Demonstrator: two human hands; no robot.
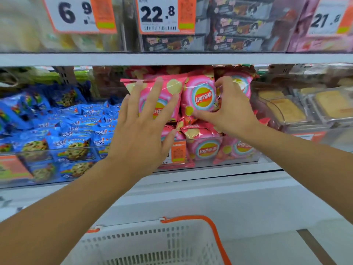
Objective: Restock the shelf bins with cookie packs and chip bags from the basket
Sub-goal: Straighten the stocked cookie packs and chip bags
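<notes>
Pink Lay's chip bags fill the clear middle bin (206, 139) on the shelf. My left hand (145, 121) lies flat, fingers spread, against one upright pink chip bag (168, 88) at the top of the pile. My right hand (231, 109) curls around the side of a second upright chip bag (202, 96), thumb under it and fingers behind. Blue cookie packs (63, 131) are heaped in the clear bin to the left. The white basket (152, 243) with an orange rim sits below at the frame's bottom; its inside is not visible.
Clear boxes of yellow cakes (286, 109) stand to the right of the chips. An upper shelf (172, 59) holds dark snack boxes (238, 27) behind price tags (158, 15). A white freezer lid (210, 197) spans below the shelf.
</notes>
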